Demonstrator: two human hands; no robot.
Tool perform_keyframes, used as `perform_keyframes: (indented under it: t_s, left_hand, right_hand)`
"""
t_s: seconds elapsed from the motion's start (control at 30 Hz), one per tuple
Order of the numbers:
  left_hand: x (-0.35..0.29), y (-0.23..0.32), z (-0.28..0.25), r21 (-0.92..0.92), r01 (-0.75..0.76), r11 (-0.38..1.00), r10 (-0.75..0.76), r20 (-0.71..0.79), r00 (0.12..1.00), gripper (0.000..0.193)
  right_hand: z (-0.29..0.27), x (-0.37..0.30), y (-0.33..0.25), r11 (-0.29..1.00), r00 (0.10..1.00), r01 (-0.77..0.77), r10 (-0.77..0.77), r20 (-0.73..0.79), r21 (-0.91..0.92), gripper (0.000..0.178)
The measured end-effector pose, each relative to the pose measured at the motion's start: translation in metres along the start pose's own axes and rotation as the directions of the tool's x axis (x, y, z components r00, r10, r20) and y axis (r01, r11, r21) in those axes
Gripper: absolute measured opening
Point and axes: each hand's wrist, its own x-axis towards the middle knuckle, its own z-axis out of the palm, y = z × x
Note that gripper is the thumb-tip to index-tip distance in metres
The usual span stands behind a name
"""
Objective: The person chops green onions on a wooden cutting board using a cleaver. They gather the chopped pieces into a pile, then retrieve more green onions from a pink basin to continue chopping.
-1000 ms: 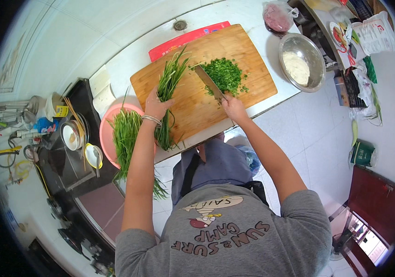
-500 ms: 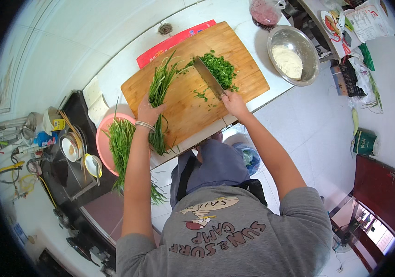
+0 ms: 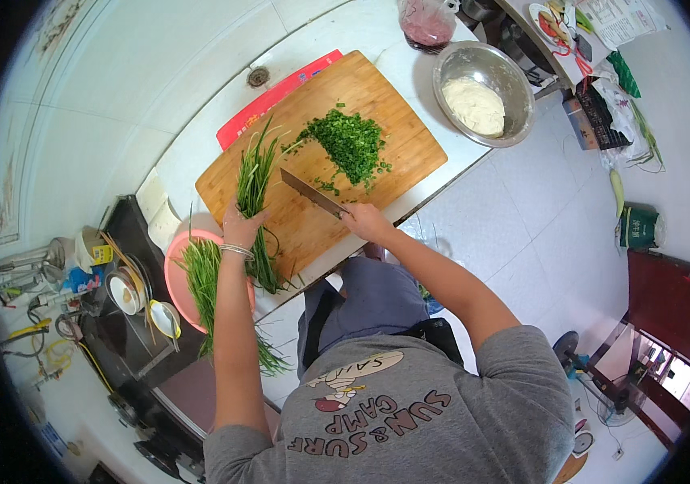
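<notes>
My left hand (image 3: 242, 225) is closed around a bunch of long green chives (image 3: 255, 176) lying across the left part of a wooden cutting board (image 3: 393, 105). The lower ends of the bunch hang past the board's near edge. In my right hand (image 3: 367, 221) is the handle of a cleaver (image 3: 311, 192). Its blade slants up and left over the bare middle of the board, apart from the bunch. Beyond the blade sits a heap of chopped chives (image 3: 349, 145), with loose bits scattered on its near side.
Left of the board, a pink basin (image 3: 177, 278) holds more long chives (image 3: 204, 282). A metal bowl with dough (image 3: 474, 106) stands at the right, near a bag of pinkish stuff (image 3: 427, 22). A red box (image 3: 276, 97) lies behind the board. Bowls and chopsticks (image 3: 129, 270) are at far left.
The cleaver has moved left and nearer me, away from the chopped heap and toward the bunch. My left hand still grips the chives. The whole view has shifted slightly.
</notes>
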Motion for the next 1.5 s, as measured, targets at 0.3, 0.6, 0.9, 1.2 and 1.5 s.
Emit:
perform_keyframes:
  t_s: [0.3,0.6,0.9,1.2,1.5]
  left_hand:
    - [0.007,0.010,0.021,-0.053,0.005,0.999,-0.003,0.034,0.999,0.059]
    - [0.008,0.011,0.018,-0.026,0.069,0.997,-0.068,0.020,0.997,0.063]
    - [0.006,-0.003,0.011,-0.170,0.080,0.982,-0.080,0.008,0.997,0.063]
    - [-0.010,-0.003,-0.004,-0.096,0.088,0.991,-0.094,-0.051,0.994,0.062]
    - [-0.011,0.010,-0.011,-0.046,0.175,0.984,-0.176,-0.025,0.984,0.069]
  right_hand:
    - [-0.052,0.020,0.027,0.993,0.989,0.042,-0.057,-0.136,-0.108,0.027]
    - [-0.097,0.015,0.017,1.000,0.999,0.006,-0.007,0.048,0.012,0.028]
    - [-0.025,0.001,0.024,1.000,0.972,0.023,-0.018,0.236,-0.017,0.033]
    - [-0.052,0.042,0.014,0.999,0.996,-0.041,0.042,-0.082,0.016,0.028]
    - [0.007,0.065,-0.040,0.972,0.990,-0.138,0.133,0.037,0.193,0.031]
